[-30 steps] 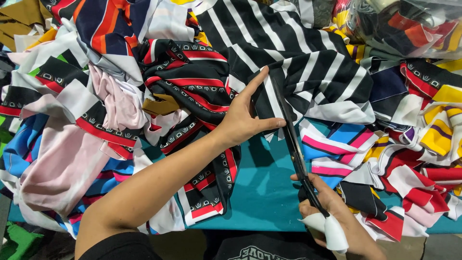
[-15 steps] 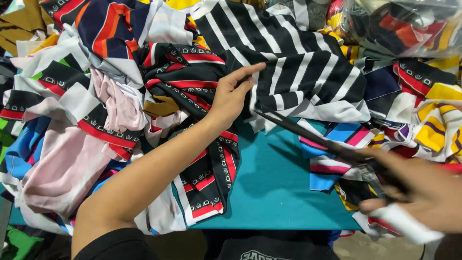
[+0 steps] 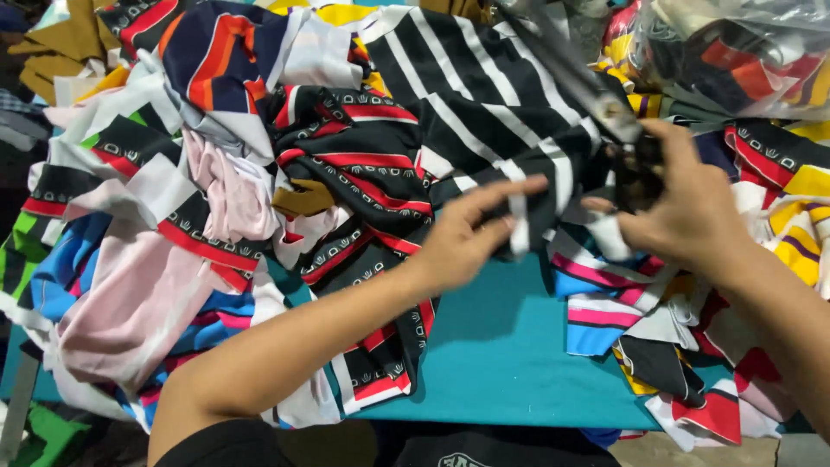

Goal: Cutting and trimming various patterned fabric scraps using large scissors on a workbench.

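My left hand reaches across the pile, fingers spread, its fingertips on the edge of a black-and-white striped cloth. My right hand grips the handles of a large pair of dark scissors, whose blades point up and away over the striped cloth. A black cloth with red bands and white pattern lies just left of my left hand.
Heaps of coloured fabric scraps cover a teal table: pink cloth at left, navy and orange cloth at the back, striped scraps at right. A clear plastic bag of fabric sits at the back right.
My right hand swung the scissors from the near table edge out right, then up over the striped cloth. My left hand stayed on the striped cloth, shifting slightly.
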